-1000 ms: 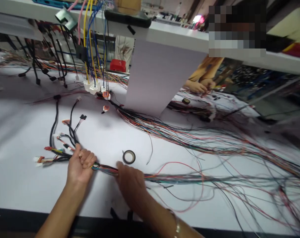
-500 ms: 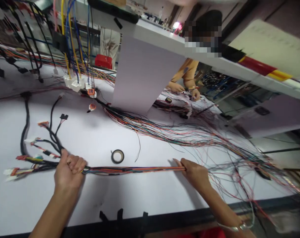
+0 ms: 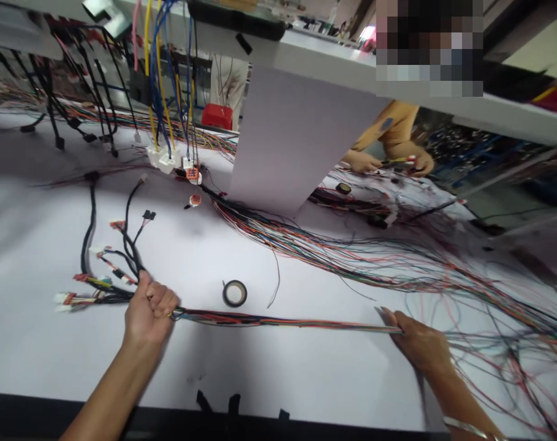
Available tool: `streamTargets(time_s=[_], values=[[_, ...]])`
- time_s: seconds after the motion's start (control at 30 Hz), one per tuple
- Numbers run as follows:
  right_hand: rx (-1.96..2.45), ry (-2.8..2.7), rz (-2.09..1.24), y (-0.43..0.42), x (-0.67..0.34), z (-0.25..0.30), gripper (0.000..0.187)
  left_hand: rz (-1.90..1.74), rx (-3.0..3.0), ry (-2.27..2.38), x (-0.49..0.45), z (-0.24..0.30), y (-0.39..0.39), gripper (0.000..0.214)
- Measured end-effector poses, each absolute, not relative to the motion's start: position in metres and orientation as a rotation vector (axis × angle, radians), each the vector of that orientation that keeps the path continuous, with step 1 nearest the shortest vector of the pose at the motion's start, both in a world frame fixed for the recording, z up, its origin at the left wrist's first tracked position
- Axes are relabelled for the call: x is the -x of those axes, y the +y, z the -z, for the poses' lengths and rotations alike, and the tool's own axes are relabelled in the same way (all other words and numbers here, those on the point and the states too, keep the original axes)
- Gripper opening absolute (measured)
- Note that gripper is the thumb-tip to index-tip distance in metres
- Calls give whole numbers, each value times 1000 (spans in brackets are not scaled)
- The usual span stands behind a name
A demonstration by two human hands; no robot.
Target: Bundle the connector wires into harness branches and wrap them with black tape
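Observation:
A wire harness stretches straight between my two hands, low over the white table. My left hand is closed in a fist around its taped end, where black branches fan out left to white, red and orange connectors. At the other end, my right hand wraps round the bundle of coloured wires, and loose wire ends spread out beyond it to the right. Behind the taut bundle, nearer my left hand, a roll of black tape lies flat on the table, touched by neither hand.
A long bundle of loose wires runs across the table behind. White connectors hang on yellow and blue wires at the upper left. A grey panel stands at the back; past it a co-worker's hands handle wires. Black tape strips stick to the front edge.
My right hand has slid further right along the wires, so the straight stretch between my hands is longer. My left hand keeps its grip. The whole view has shifted.

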State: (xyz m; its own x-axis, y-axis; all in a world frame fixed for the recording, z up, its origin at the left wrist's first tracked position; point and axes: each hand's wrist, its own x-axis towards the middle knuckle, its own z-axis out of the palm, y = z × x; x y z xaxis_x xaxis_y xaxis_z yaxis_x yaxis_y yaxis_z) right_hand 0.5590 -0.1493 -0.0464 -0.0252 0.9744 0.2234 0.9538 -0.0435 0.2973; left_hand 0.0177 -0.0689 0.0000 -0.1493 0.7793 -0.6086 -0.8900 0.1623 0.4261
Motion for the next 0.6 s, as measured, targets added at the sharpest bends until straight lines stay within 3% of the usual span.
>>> streamTargets(time_s=[0.5,0.6], values=[[-2250,1806,-198,-138,-528,28,33,-1513,175,837,-20,0,-75,52],[-2138,1904,-49,-127,-530,2,13,-1531,186,820,-20,-2,-78,52]])
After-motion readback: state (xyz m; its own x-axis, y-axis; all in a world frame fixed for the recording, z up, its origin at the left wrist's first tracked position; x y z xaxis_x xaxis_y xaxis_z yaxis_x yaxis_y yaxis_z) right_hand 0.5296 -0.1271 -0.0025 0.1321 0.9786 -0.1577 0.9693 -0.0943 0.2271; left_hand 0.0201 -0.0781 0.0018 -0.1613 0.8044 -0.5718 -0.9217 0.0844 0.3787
